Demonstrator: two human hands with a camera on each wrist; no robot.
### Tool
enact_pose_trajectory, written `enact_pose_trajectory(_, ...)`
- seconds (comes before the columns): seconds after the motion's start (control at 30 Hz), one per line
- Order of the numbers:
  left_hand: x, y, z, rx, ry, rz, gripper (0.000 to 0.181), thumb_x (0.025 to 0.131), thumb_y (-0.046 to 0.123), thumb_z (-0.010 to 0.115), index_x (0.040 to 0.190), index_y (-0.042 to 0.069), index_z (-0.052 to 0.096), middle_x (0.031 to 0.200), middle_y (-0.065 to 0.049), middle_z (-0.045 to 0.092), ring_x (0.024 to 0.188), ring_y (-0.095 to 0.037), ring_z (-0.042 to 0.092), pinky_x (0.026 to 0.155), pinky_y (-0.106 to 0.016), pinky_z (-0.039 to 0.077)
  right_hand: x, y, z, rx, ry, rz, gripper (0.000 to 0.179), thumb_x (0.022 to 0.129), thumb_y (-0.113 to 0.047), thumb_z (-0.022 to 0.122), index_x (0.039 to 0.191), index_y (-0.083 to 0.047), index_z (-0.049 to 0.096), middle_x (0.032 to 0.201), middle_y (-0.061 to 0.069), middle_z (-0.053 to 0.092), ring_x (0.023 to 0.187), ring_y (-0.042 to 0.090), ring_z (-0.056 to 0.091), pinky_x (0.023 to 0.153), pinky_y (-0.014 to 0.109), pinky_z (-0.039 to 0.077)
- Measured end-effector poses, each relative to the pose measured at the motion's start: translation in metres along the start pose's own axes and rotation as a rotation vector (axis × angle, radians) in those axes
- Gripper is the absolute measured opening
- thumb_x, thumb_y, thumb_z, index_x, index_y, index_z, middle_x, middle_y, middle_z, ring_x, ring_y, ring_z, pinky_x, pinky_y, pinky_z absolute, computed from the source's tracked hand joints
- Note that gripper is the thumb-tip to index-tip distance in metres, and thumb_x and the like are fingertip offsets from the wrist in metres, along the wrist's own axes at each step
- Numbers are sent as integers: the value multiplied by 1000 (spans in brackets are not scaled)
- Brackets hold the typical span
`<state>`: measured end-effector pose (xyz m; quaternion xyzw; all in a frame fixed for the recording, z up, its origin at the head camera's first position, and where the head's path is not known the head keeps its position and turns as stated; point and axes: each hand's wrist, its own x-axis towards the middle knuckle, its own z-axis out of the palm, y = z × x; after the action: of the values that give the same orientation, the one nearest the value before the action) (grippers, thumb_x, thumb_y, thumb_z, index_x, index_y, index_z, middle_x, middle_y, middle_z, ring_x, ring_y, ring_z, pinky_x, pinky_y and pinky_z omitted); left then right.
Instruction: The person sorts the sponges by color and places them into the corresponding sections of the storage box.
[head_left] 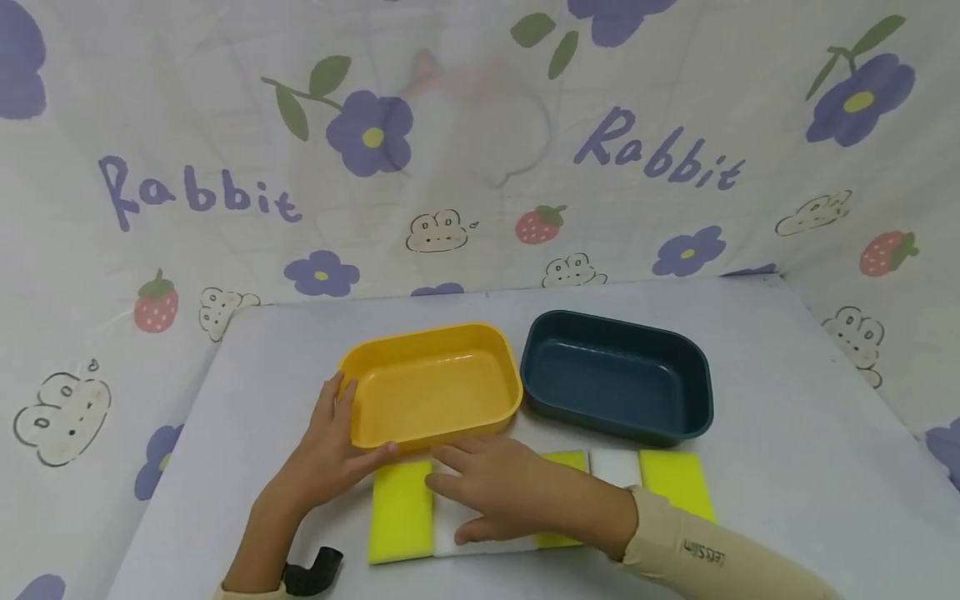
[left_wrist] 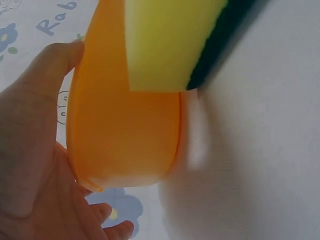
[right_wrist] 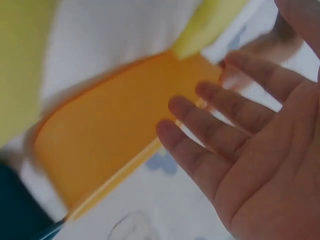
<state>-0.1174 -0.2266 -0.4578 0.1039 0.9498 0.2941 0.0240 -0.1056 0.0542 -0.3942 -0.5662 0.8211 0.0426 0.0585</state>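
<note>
A yellow plastic basin (head_left: 427, 392) stands on the table. My left hand (head_left: 322, 454) holds its left end, thumb on the front rim and fingers round the left side. My right hand (head_left: 498, 487) hovers with fingers outstretched over a row of sponges, fingertips close to the basin's front wall. In that row, yellow sponges alternate with white ones: a yellow sponge (head_left: 402, 510) at the left end, a white sponge (head_left: 487, 546) partly under my right hand, a yellow sponge (head_left: 678, 483) at the right. The left wrist view shows a dark green scouring layer on one yellow sponge (left_wrist: 170, 45).
A dark blue-green basin (head_left: 615, 379) stands close on the right of the yellow one. Near my left wrist lies a small black bent pipe-like piece (head_left: 315, 573). Behind the table (head_left: 787, 400) hangs a patterned cloth (head_left: 480, 167).
</note>
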Motion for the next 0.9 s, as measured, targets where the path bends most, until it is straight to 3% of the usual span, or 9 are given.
enact_pose_trajectory(0.17, -1, 0, 1, -4, 20, 5, 113, 84, 65, 69, 159, 5, 10, 164, -18, -4, 147, -42, 14, 111, -62, 30, 25, -13, 2, -63, -32, -26, 71, 90, -68, 59, 145, -24, 53, 152, 7, 44, 128, 24, 50, 101, 37, 47)
enact_pose_trajectory(0.4, -1, 0, 4, -8, 18, -28, 107, 86, 66, 66, 160, 9, 12, 165, -17, -5, 147, -43, 13, 109, -65, 29, 47, -28, 12, -28, -119, 21, 70, 85, -73, 61, 135, -24, 55, 155, 7, 37, 121, 32, 53, 88, 44, 53)
enact_pose_trajectory(0.57, 0, 1, 5, -10, 23, -25, 106, 86, 70, 62, 160, 11, 13, 165, -17, -6, 148, -44, 12, 108, -66, 29, 52, -32, 12, -69, -94, 31, 69, 82, -73, 64, 129, -24, 54, 155, 7, 35, 105, 26, 55, 75, 36, 50)
enact_pose_trajectory(0.77, -1, 0, 5, -19, 24, -18, 105, 87, 68, 62, 160, 10, 13, 165, -17, -6, 148, -43, 11, 110, -65, 28, 59, -34, 16, -93, -16, 10, 63, 81, -67, 70, 122, -22, 53, 138, 3, 46, 84, 15, 50, 61, 23, 38)
enact_pose_trajectory(0.9, -1, -1, 5, -17, 27, -3, 103, 89, 66, 62, 160, 9, 14, 164, -18, -6, 148, -44, 10, 110, -66, 28, 60, -30, 18, -14, 27, -33, 60, 84, -59, 72, 124, -19, 51, 139, 3, 44, 87, 14, 49, 66, 20, 41)
